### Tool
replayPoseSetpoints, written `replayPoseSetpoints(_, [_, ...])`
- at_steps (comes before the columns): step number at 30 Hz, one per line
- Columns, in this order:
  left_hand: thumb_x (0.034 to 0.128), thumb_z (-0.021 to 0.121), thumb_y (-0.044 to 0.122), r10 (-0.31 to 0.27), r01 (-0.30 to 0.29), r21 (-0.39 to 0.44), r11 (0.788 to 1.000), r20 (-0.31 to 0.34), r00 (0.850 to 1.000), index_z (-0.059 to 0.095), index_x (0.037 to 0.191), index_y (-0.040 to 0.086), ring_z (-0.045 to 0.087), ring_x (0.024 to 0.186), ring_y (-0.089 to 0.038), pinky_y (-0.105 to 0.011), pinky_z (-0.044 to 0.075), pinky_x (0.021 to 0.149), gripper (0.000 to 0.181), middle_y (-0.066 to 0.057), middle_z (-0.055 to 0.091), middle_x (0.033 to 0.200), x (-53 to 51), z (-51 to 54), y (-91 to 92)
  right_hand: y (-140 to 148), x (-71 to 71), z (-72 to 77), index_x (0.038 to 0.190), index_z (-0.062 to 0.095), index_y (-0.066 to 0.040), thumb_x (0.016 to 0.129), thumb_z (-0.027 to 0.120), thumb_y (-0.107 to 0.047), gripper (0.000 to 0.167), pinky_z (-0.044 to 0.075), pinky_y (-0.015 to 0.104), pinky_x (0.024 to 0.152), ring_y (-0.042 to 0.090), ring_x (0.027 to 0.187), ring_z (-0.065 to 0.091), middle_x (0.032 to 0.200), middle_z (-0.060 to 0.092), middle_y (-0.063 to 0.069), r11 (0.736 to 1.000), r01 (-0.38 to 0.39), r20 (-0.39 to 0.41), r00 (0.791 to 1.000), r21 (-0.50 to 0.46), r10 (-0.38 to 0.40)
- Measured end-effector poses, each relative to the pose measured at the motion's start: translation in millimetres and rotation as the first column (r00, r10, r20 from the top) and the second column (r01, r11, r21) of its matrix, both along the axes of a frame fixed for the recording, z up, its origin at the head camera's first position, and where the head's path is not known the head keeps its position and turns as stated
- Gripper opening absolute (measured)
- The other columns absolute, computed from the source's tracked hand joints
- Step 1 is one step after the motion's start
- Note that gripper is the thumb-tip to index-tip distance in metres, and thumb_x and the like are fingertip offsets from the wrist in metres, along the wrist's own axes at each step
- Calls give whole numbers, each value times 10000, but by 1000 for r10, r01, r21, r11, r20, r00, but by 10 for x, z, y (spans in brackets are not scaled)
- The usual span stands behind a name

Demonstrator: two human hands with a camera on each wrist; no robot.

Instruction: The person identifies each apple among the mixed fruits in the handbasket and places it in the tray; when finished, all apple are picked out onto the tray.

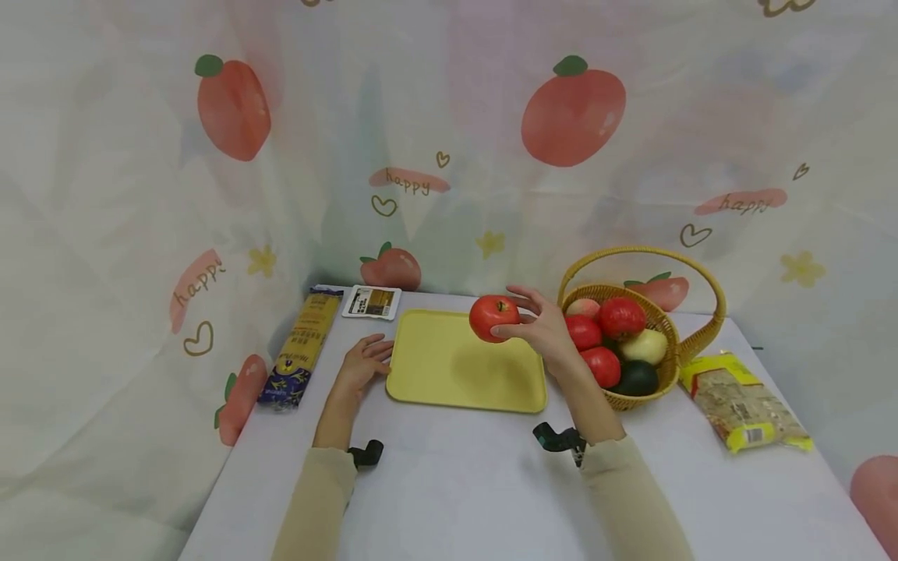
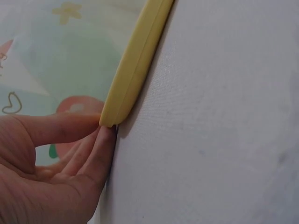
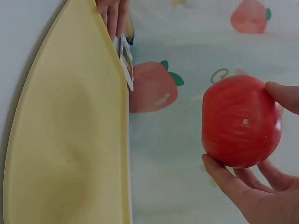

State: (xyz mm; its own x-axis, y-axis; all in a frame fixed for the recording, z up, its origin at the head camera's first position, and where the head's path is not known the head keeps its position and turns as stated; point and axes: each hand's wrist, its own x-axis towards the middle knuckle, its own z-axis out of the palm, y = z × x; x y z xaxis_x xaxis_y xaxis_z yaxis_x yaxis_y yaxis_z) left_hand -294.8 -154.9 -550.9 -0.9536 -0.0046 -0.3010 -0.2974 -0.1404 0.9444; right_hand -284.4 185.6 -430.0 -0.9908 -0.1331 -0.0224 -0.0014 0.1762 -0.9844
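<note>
- Fruit, red and round, tomato or apple, cannot tell which: one, aloft in the right hand, above the right half of the yellow tray, apart from tray and wicker basket.
- Right hand: thumb and fingers bent around opposite sides of the fruit, parted to its width.
- Left hand: loosely open, fingers mostly straight, thumb and a fingertip against the tray's edge; firmness of contact not visible.
- Yellow tray: one, rectangular, between the hands, on the white tabletop.
- Wicker basket: one, just right of the right hand; within, other red fruits, pale yellow piece, dark green piece.
- Gold-and-blue packet: left of the left hand.
- White-edged package: beyond the left hand.
- Yellow-ended bag: far right of the right hand, past the basket.
- Progress, by judgement: pick-up done, setting-down not yet; role of the remaining basket produce uncertain.
- Edges: low tray rim below the right hand; basket rim and hooped handle close beside; printed cloth backdrop beyond both hands.
- Room: tray floor under the fruit; broad tabletop between the forearms.
</note>
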Motion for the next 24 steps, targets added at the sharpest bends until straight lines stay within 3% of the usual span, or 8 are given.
replayPoseSetpoints(13, [796, 538, -325, -6, 6, -7, 1000, -13, 1000, 397, 1552, -30, 511, 1414, -367, -290, 564, 919, 824, -272, 526, 1505, 22, -6, 25, -362, -166, -106, 1510, 525, -137, 822, 834, -4, 766, 582, 315, 885, 343, 1164, 625, 1458, 552, 142, 999, -36, -48, 998, -33, 34])
replayPoseSetpoints(24, [794, 535, -326, -6, 5, -20, 1000, -30, 1000, 406, 1543, -29, 517, 1405, -376, -481, 456, 1147, 815, -267, 533, 1502, 11, -24, 25, -607, -386, -267, 1493, 534, -120, 811, 845, 7, 760, 587, 389, 929, 349, 1187, 617, 1443, 560, 144, 996, -44, -38, 998, -78, 41])
